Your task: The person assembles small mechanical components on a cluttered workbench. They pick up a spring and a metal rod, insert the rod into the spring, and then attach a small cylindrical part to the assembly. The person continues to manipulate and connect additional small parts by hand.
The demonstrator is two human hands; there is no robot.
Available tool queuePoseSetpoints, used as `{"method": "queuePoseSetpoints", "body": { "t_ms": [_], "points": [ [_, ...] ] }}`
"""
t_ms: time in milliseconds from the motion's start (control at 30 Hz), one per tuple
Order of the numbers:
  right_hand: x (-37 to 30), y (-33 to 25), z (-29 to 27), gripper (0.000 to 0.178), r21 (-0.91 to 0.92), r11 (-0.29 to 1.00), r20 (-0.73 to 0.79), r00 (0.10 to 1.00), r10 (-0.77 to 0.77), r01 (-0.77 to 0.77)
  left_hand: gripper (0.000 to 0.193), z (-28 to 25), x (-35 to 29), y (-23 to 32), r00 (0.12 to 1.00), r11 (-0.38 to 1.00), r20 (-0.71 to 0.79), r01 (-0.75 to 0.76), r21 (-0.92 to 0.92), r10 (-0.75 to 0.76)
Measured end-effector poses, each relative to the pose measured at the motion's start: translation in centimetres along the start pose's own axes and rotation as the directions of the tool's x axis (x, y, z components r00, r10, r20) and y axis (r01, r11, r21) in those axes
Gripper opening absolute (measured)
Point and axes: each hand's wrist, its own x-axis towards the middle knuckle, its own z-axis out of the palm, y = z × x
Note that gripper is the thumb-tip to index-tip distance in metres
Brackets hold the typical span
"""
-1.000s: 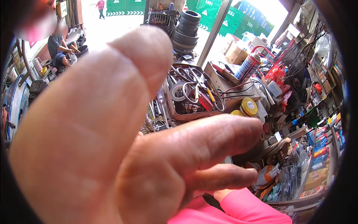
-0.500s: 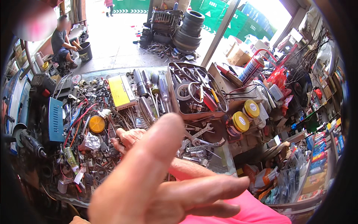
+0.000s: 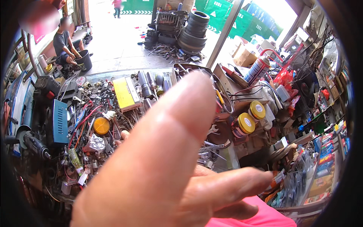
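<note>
My left hand is raised close to the camera, with its thumb up and its other fingers stretched to the right. It is open and holds nothing. Behind it, only a few fingertips of my right hand show, low among the small metal parts on the bench. Whether it grips anything is hidden. Near those fingertips lie a round orange reflector, a crumpled clear plastic bag and a yellow box. Part of a wrench and a coil spring show beyond my left hand.
A tool tray is partly covered by my thumb. Two yellow-lidded jars and a spray can stand at right. A blue metal box and a power drill sit at left. Beyond are stacked tyres and a seated person by a bucket.
My left hand has come up and grown larger in view, now covering most of my right hand and part of the tool tray. The seated person's arms have shifted at the bucket.
</note>
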Motion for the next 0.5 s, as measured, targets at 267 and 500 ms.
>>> {"method": "queuePoseSetpoints", "body": {
  "t_ms": [267,500],
  "points": [
    [0.4,0.0,0.0,0.032,0.010,1.000,0.021,1.000,-0.015,0.014,0.068,-0.3,0.2,-0.2,1.000,1.000,-0.017,-0.004,0.002,0.004],
    [1.1,0.4,1.0,0.032,0.015,1.000,0.027,0.999,-0.024,0.024,0.066,-0.6,0.2,-0.2,0.999,1.000,-0.027,-0.020,0.002,0.020]
  ]
}}
